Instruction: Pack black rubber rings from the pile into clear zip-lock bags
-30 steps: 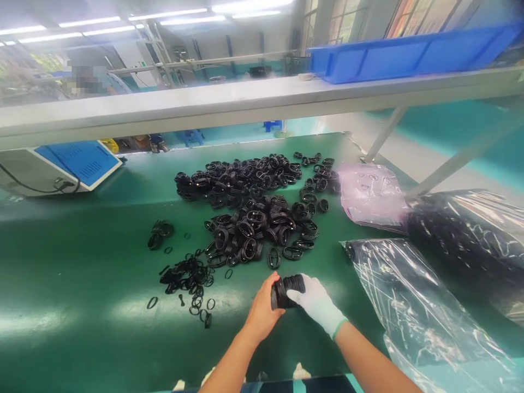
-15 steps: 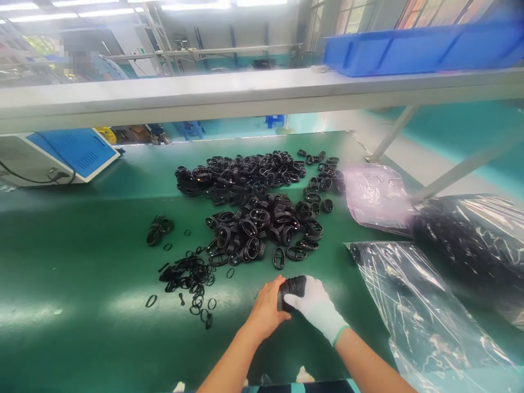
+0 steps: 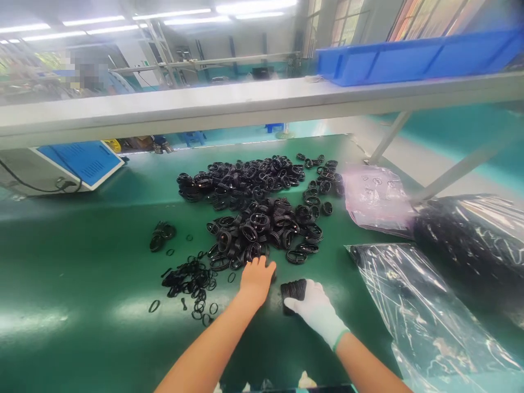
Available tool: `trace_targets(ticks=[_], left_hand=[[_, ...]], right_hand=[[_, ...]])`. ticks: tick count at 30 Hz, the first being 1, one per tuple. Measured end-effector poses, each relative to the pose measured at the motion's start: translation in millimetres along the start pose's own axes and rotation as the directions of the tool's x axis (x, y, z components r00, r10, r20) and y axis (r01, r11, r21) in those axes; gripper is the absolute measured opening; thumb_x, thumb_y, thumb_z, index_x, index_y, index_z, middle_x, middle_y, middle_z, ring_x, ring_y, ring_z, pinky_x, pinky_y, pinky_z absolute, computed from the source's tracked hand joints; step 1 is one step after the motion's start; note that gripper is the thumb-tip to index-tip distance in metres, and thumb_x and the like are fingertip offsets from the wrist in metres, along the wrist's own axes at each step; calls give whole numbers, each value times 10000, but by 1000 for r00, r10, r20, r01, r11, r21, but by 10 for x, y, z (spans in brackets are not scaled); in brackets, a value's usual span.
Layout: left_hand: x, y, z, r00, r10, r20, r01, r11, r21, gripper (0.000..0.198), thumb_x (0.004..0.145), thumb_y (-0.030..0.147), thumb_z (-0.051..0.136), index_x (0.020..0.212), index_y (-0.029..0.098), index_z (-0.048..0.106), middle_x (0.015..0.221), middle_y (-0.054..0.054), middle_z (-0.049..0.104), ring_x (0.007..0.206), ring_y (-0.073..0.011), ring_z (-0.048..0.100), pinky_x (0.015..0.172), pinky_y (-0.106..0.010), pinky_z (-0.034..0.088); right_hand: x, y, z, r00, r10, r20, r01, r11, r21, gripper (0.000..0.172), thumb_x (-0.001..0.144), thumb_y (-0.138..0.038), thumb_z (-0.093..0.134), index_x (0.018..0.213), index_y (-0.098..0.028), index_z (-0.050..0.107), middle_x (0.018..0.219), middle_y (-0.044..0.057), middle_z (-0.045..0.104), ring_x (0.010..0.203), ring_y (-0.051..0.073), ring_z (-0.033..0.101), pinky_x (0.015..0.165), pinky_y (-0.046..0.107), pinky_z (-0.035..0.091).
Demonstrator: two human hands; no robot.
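Observation:
In a white glove, my right hand (image 3: 317, 311) is closed around a row of black rings (image 3: 293, 295), ribbed and packed side by side, resting on the green table. My bare left hand (image 3: 256, 281) is at the near edge of a large heap of bundled black rings (image 3: 262, 221). Its fingers curl over a dark bundle of rings, of which only a bit shows beside the thumb. To the left of that hand lies a small scatter of loose thin black rings (image 3: 190, 278).
A few bundles (image 3: 162, 236) sit apart on the left. On the right lie a pinkish plastic bag (image 3: 374, 196), a clear bag (image 3: 426, 305) and a bag of black items (image 3: 470, 240). A shelf (image 3: 229, 103) crosses above, carrying a blue bin (image 3: 409, 60). A blue-grey machine (image 3: 82, 164) stands left.
My left hand has left the row of rings and moved up and left to the heap's near edge, over a bundle there. My right hand keeps its hold on the row.

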State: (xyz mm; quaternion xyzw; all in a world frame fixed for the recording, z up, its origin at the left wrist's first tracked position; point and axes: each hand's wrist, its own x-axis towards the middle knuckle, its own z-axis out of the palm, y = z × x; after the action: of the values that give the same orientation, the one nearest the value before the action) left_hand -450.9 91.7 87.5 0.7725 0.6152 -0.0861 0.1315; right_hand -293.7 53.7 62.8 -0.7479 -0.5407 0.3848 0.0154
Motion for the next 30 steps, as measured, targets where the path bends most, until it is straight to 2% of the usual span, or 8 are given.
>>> trace_targets(ticks=[4,6,9,13,16,20,27,30], left_hand=[[-491,-172,175,948,315,32,-317,942,107,368,697,68,496,1028,225,537,1159,-98,479,1025,-251,454,831,-389,373],[-593,-145,243,962,272,-9,-271,960,67,480,674,91,539,1124,247,485,1220,-93,440,1050,-259,437,848,-397,368],[-584,-31,274,998,-13,-58,10,998,-54,689,615,252,644,1249,194,380,1220,-130,425,1082,-301,410,879,-433,355],[-520,35,298,968,-241,76,251,950,-188,645,544,263,681,1139,108,488,1089,-146,488,1025,-309,458,859,-422,387],[-554,-18,373,986,-154,71,169,876,-452,687,552,160,643,1205,202,434,1183,-89,455,1073,-253,460,899,-365,388],[-595,-42,521,1000,-2,-1,1,662,-750,804,576,103,617,1294,297,312,1352,-9,347,1188,-194,392,1009,-315,310],[-509,14,696,996,37,-81,-86,640,-764,803,561,76,646,1273,301,351,1341,1,380,1242,-199,322,1055,-372,255],[-466,8,701,995,30,-93,-89,657,-749,801,545,82,668,1259,289,372,1307,-10,413,1215,-200,353,1039,-370,282]], right_hand=[[-8,11,-6,1000,-26,4,26,1000,6,546,589,-491,574,1010,-159,469,993,114,467,902,253,544,788,351,415],[-12,14,-8,1000,-31,4,31,1000,-2,541,592,-498,570,1003,-159,471,992,115,469,892,253,547,788,351,415],[-5,25,6,999,-32,-8,32,999,-26,557,586,-512,571,1003,-156,469,983,113,474,889,256,549,786,351,415],[10,40,24,999,-34,0,34,999,-36,556,585,-519,567,995,-157,467,989,115,470,895,252,548,787,343,413],[10,39,21,999,-35,11,35,999,-32,561,591,-519,561,1002,-152,461,1001,123,463,909,259,542,795,350,410],[7,37,3,1000,-26,17,27,999,-25,566,599,-498,560,1034,-153,447,1010,122,462,936,259,533,793,348,411],[-17,22,-13,1000,-22,14,22,1000,-19,567,606,-497,548,1054,-161,458,1023,119,474,941,259,534,790,345,414],[-26,-34,31,1000,8,-4,-8,999,-47,725,587,-521,553,1170,-122,391,1108,156,447,992,280,514,817,355,406]])
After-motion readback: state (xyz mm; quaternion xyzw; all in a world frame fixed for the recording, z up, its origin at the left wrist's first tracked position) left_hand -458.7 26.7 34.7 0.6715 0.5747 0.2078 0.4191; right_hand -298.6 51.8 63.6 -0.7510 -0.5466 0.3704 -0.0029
